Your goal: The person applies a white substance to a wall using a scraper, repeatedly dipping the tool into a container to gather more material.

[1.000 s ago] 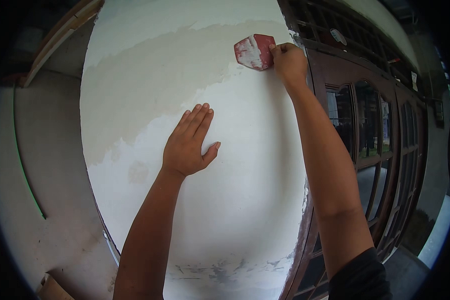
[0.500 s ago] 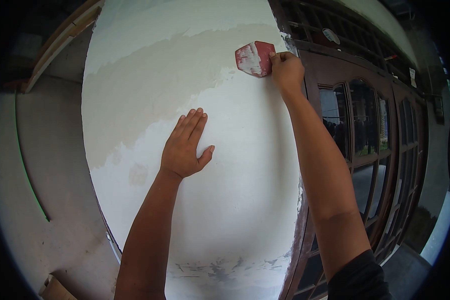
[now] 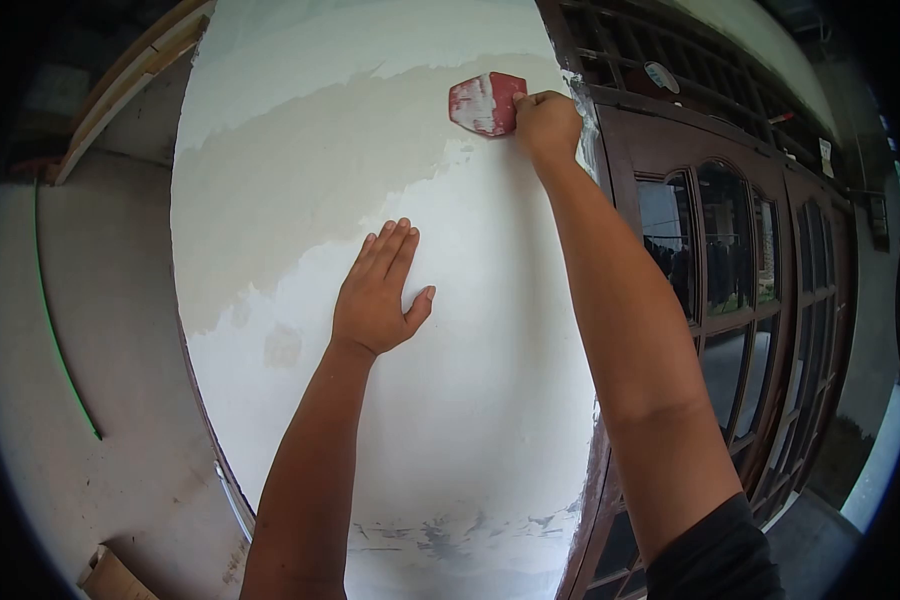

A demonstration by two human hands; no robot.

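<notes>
Below and to the right of both hands lay a dark sleeve (image 3: 715,552). The left hand (image 3: 374,302) was open and held nothing, its fingers straight and close together and its thumb spread; it seemed to rest flat on the white wall (image 3: 460,370), though contact was hard to confirm. Higher and to its right, the right hand (image 3: 550,128) was closed in a pinch on the edge of a red scraper (image 3: 502,105), which reached leftward from the fingertips with a white smear (image 3: 474,104) on its face. Smoothing along the border of the greyish patch (image 3: 280,165), above the left hand, appeared to be the step in hand; the next stroke seemed to call for a firm pinch and even pressure. Beyond the right hand stood a brown door (image 3: 705,325).
</notes>
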